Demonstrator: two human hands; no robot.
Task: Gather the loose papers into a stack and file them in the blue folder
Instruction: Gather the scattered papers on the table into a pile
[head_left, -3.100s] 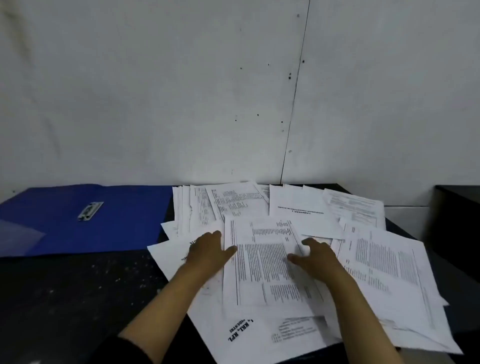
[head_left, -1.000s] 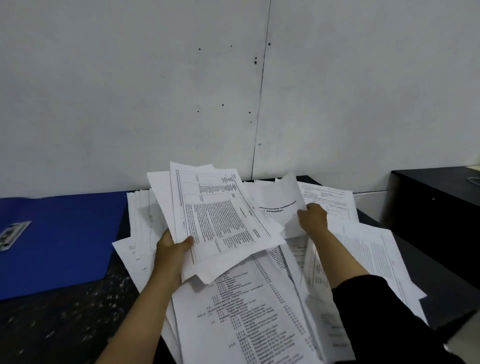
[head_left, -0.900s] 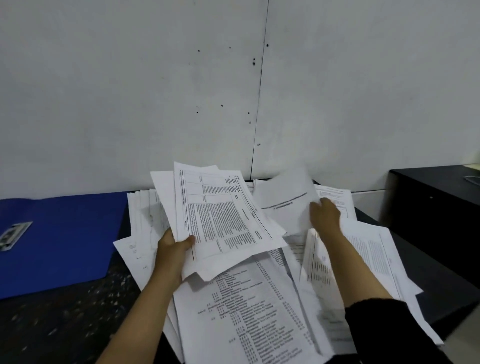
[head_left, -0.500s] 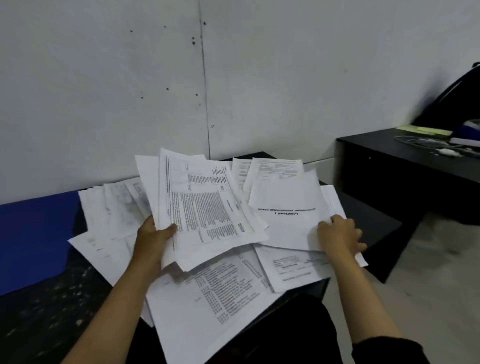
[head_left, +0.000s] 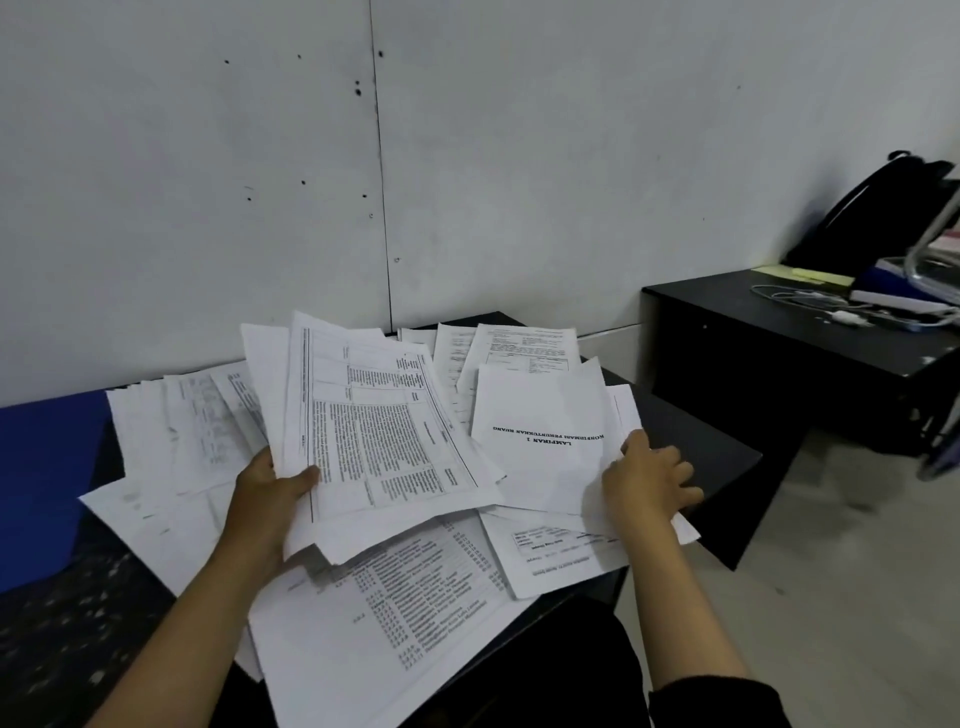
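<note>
Left grip: the left hand (head_left: 270, 493) holds a fanned bundle of sheets (head_left: 384, 431) near its lower left corner. The thumb is on top and the other fingers are hidden under the paper.
Right grip: the right hand (head_left: 649, 483) lies with spread fingers on the sheets at the right side of the table (head_left: 701, 457). Its thumb is at the edge of the title sheet (head_left: 540, 441), and I see no pinch.
Blue folder: the blue folder (head_left: 47, 467) lies on the far left of the table, only partly in view. Whether the nearest papers touch it I cannot tell.
Loose papers: many loose papers (head_left: 182, 426) are not yet gathered and point in different directions.
Stage: I judge the gathering is about half done and the filing is not yet begun.
Risk, bundle: the bundle is held from one side only and is not squared. If the hand tilts, the upper sheets can slide out.
Risk, right edge: the sheets under the right hand reach the table edge. A push outward can send them to the floor (head_left: 831, 597).
Risk, front: the big front sheet (head_left: 405, 623) hangs over the near edge, so a sleeve or forearm can drag it down.
Risk, order: with mixed directions, a quick sweep can fold corners or trap a sheet crooked in the stack.
Risk, folder: papers pulled to the left can cover the folder and make it harder to open.
</note>
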